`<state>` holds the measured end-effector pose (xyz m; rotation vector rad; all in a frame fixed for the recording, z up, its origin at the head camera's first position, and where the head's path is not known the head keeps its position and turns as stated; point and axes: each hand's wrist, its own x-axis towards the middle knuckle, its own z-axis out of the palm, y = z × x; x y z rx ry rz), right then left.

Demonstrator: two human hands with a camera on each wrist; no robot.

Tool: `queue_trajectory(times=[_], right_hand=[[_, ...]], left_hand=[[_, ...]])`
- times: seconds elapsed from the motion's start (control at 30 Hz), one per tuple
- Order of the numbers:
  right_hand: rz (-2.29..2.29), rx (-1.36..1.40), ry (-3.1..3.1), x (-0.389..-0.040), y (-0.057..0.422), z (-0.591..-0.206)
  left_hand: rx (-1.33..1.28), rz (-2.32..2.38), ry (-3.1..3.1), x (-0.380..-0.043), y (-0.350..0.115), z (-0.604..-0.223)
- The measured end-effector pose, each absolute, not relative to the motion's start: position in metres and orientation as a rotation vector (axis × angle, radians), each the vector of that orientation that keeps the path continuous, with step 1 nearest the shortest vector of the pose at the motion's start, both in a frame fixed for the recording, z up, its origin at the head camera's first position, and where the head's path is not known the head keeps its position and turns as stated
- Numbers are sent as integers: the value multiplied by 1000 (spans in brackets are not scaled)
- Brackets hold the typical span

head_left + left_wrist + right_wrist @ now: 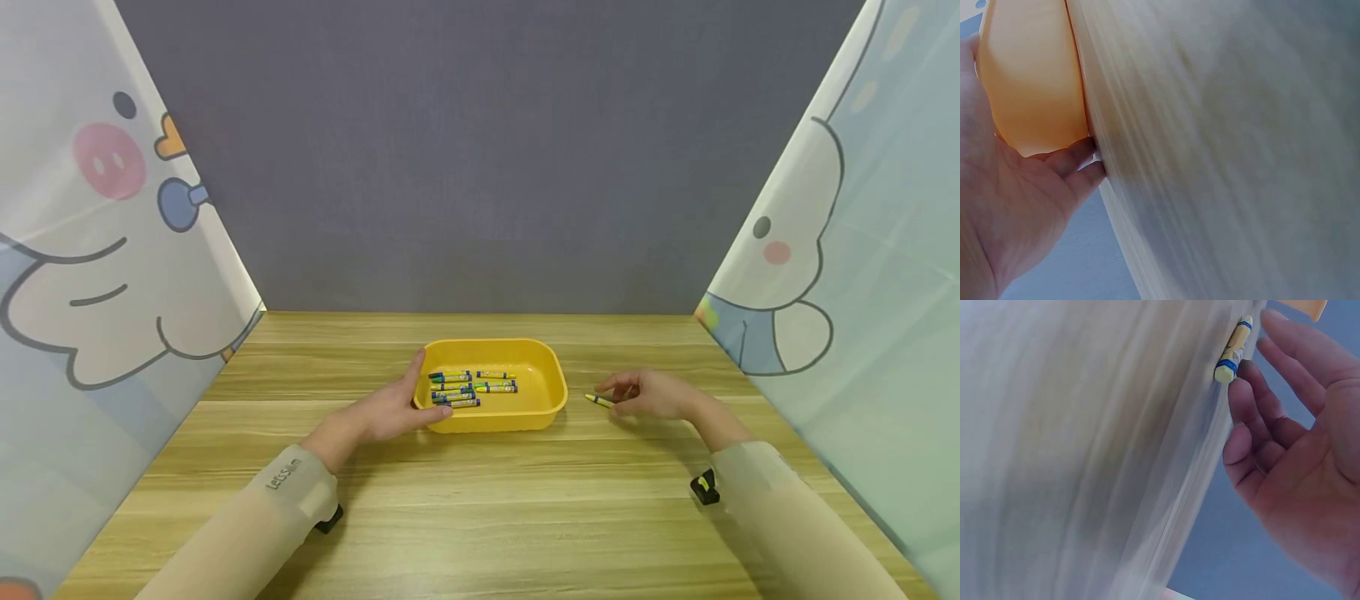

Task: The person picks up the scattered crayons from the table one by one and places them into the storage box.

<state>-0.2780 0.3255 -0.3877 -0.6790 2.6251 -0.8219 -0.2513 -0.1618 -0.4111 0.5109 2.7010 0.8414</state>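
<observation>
A yellow plastic tray [534, 414] sits on the table, with several crayons [497, 388] lying in its left half. My left hand [390, 408] holds the tray's left end, thumb over the near rim; the left wrist view shows its fingers against the wall of the tray [1035, 75]. To the right of the tray, a single pale yellow crayon [597, 401] with blue bands lies on the wood. My right hand [651, 395] hovers around this crayon [1235, 350], fingers loosely bent and apart. Whether a fingertip touches it is unclear.
The wood-grain table [480, 508] runs back to a dark grey panel [480, 167]. Cartoon-printed cloths stand at the left [112, 250] and right [862, 292] sides. A small black device [705, 487] is worn at the right wrist.
</observation>
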Motion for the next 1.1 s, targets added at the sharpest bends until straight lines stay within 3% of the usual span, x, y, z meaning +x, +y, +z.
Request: queue_trajectory(times=[1.1], right_hand=[[-789, -679, 2687, -274, 333, -400]], left_hand=[[514, 862, 2689, -251, -162, -413]])
